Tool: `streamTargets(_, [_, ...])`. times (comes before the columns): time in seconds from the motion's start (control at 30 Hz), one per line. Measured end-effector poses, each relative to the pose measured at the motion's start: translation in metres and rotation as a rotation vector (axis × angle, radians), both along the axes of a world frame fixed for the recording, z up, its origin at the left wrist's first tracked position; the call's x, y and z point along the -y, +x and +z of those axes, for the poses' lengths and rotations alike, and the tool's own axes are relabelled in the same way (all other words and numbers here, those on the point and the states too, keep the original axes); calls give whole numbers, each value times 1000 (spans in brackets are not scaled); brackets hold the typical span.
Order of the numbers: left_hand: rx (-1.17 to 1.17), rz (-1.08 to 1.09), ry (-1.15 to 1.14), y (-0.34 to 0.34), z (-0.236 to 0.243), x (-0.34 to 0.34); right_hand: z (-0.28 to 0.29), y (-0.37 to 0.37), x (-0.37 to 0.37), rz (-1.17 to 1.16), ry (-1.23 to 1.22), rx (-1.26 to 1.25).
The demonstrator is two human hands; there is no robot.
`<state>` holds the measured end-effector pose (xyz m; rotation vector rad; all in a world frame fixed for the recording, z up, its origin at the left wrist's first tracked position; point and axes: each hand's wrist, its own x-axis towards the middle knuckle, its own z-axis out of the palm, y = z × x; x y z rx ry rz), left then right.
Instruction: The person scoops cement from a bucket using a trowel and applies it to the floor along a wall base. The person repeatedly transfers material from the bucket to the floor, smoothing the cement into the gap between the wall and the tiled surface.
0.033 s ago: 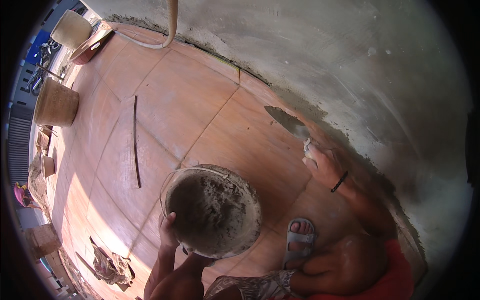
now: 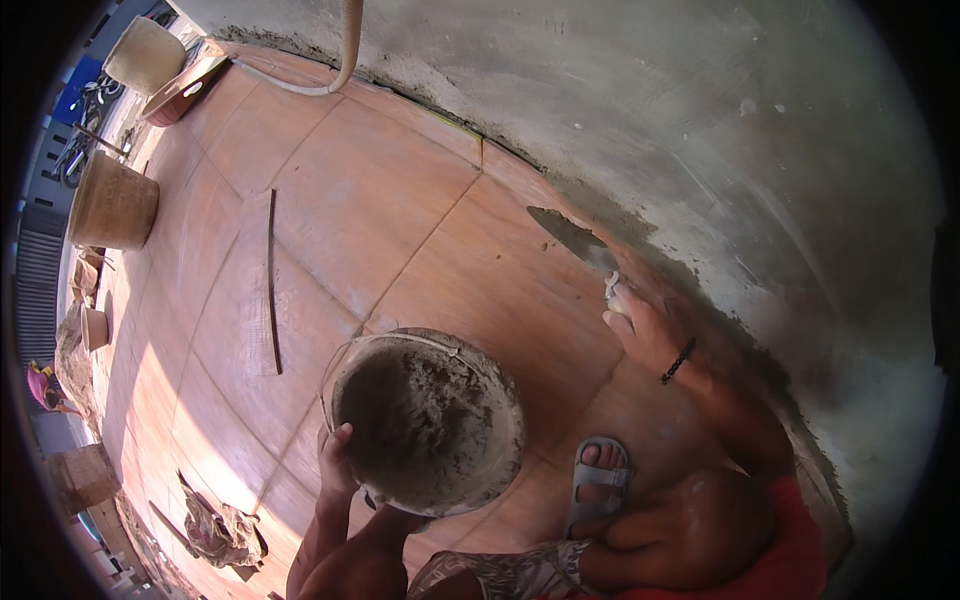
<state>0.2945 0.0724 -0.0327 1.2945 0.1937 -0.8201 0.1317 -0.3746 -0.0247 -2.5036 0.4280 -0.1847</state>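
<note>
My right hand (image 2: 645, 325) is closed round the handle of a pointed trowel (image 2: 573, 237). The trowel's blade, smeared with grey mortar, is held low over the tiles beside the foot of the wall. With my left hand (image 2: 338, 458) I grip the near-left rim of a round bucket (image 2: 508, 432), thumb over the edge. Wet grey mortar (image 2: 440, 410) lies inside the bucket, which is tilted so that its mouth shows. A strip of damp mortar (image 2: 610, 210) runs along the joint between wall and floor.
A grey plastered wall (image 2: 680, 90) bounds the right. A hose (image 2: 350, 50) hangs at the far wall. On the tiled floor (image 2: 400, 190) lies a thin dark strip (image 2: 271, 290). Buckets (image 2: 115, 205) stand at the left; a crumpled bag (image 2: 222, 530) lies near left. My sandalled foot (image 2: 600, 480) is beside the bucket.
</note>
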Motion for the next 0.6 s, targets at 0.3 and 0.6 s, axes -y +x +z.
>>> streamTargets(0.3, [25, -13, -9, 4, 3, -3, 60, 58, 11, -366, 658, -274])
streamTargets(0.6, [-75, 91, -40, 0, 0, 4, 44, 34, -11, -240, 569, -225])
